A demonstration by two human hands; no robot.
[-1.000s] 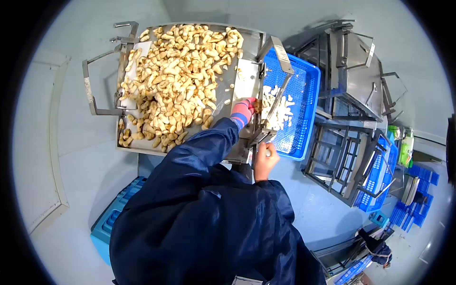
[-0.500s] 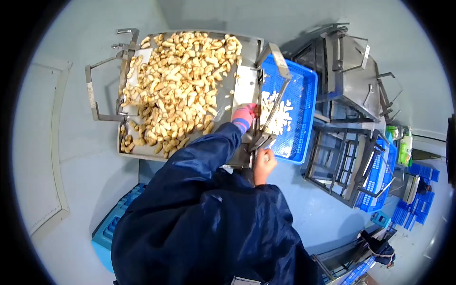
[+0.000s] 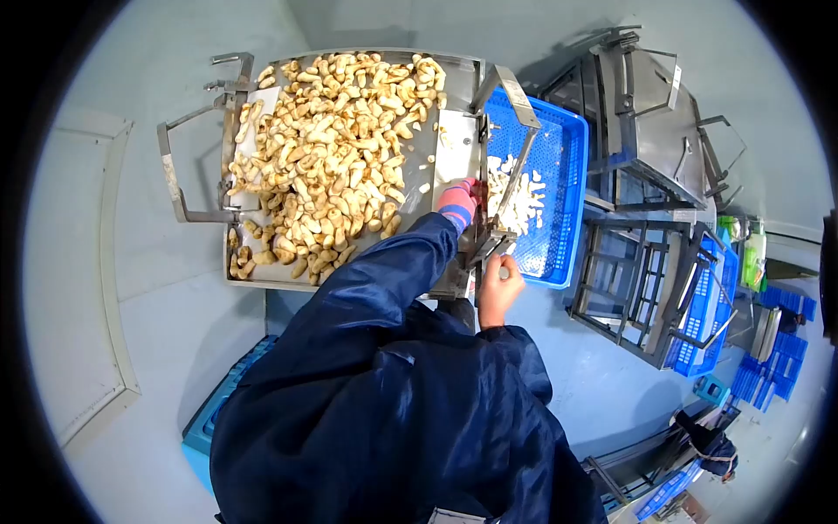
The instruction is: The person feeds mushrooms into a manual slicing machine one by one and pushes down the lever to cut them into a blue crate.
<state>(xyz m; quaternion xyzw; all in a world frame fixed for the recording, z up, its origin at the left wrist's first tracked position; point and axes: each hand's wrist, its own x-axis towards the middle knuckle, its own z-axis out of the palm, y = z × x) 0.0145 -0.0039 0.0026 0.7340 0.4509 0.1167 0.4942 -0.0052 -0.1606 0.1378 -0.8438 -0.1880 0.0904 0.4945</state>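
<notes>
My left hand, in a pink and purple glove, reaches to the metal cutter at the tray's right edge. Its fingertips are at the blade, and what they may hold is too small to make out. My right hand, bare, is closed round the end of the cutter's lever. Left of the cutter, a steel tray bears a heap of long cream-and-brown mushrooms. Beyond the blade, pale cut pieces lie in a blue crate.
A bent metal handle frame juts from the tray's left side. Steel stands with cutters and another blue crate are at the right. A teal bin stands low at the left. Part of a dark-clothed person shows at the lower right.
The whole view has shifted slightly, moving the bench and crate up and right in the picture. Both hands keep about the same places at the cutter.
</notes>
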